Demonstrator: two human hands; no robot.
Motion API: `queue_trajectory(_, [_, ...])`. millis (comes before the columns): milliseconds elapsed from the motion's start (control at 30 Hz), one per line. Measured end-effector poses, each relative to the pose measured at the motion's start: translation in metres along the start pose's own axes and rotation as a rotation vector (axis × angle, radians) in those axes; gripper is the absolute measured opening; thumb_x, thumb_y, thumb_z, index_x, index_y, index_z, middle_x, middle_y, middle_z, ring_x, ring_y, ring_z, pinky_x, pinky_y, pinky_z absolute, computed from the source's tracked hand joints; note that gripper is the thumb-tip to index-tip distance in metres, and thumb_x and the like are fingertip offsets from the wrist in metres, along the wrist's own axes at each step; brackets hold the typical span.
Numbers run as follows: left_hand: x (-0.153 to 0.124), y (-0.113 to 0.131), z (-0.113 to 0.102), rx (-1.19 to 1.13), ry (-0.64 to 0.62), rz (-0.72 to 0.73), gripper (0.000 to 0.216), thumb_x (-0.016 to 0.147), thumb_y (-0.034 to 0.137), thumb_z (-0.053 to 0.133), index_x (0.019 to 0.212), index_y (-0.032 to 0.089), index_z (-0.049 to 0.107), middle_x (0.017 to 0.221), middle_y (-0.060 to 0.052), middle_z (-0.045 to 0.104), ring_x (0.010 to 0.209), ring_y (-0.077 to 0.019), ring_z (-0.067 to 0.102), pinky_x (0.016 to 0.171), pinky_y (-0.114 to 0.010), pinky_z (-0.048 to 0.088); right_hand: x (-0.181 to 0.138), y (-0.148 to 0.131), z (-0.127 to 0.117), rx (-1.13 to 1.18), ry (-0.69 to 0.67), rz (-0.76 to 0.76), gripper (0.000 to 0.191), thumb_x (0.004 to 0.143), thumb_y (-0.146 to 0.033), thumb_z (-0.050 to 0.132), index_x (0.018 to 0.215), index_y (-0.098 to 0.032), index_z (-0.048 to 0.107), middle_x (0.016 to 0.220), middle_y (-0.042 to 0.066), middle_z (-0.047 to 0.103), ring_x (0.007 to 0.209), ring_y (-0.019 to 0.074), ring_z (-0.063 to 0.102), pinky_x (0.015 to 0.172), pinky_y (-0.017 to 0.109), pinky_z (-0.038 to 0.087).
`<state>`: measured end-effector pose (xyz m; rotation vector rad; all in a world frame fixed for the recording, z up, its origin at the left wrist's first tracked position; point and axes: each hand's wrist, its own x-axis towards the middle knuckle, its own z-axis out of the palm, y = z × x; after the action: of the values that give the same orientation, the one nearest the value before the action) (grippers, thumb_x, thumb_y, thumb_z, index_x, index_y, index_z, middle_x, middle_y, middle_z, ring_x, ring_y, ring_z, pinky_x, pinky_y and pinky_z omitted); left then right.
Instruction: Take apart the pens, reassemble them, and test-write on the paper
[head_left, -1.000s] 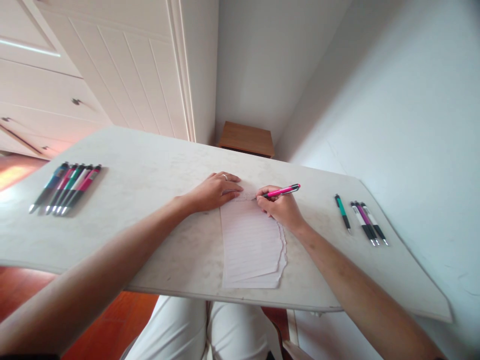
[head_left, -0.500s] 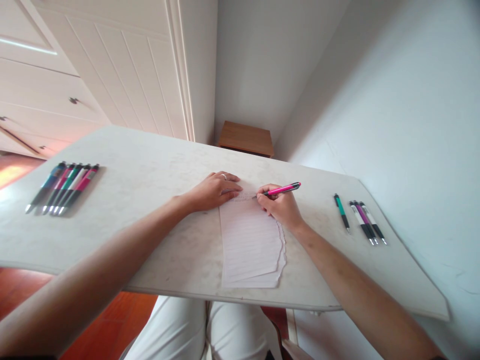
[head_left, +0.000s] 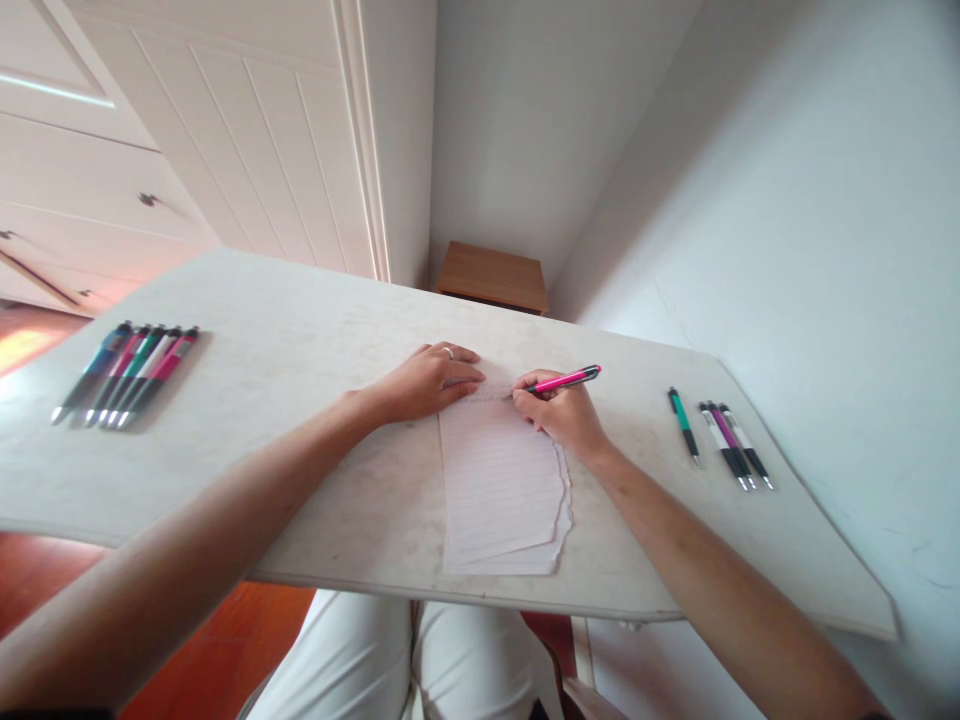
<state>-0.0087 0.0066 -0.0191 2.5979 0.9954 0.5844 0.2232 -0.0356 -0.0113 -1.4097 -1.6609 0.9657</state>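
Observation:
Two or so sheets of lined paper [head_left: 502, 490] with torn right edges lie stacked on the white table [head_left: 315, 320]. Faint handwriting runs along the top lines. My left hand [head_left: 435, 382], with a ring on one finger, lies flat at the top left corner of the paper, fingers stretched out. In my right hand [head_left: 559, 410] is a pink pen [head_left: 566, 380] with a black end, gripped between thumb and fingers. Its tip is down at the writing near the top of the sheet, and its clicker end points up and right.
Several pens [head_left: 135, 375] in blue, pink, green and white lie in a row at the left. At the right are a green pen [head_left: 683, 427] and a group of white and purple pens [head_left: 731, 445]. Behind stand a wooden box-like piece [head_left: 493, 275] and a white cabinet [head_left: 225, 130].
Both hands stay in almost the same place. Slightly more handwriting shows near the pen tip; otherwise nothing has visibly moved.

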Motion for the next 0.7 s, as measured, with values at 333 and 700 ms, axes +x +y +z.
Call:
queue_trajectory(333, [0.0005,-0.0005,0.0002,-0.001,-0.006,0.003,0.032,0.096,0.035,0.047,0.115,0.024,0.071,0.131,-0.008,0.063,0.121,-0.0248,0.055,0.106,-0.043,0.039,0.0003,-0.0028,-0.0004,0.019,0.069,0.028,0.014,0.072,-0.028,0.062,0.076,-0.016,0.064,0.050,-0.003,0.057,0.038,0.0080,0.047,0.033,0.016,0.036])
queue_trajectory(700, [0.0004,-0.0003,0.0004,-0.003,0.000,0.007,0.031,0.096,0.033,0.048,0.114,0.024,0.071,0.131,-0.008,0.063,0.123,-0.0245,0.055,0.106,-0.043,0.039,0.0014,0.0016,-0.0030,-0.065,0.024,0.002,0.015,0.073,-0.029,0.062,0.079,-0.016,0.067,0.050,-0.003,0.059,0.038,0.0082,0.048,0.034,0.017,0.036])
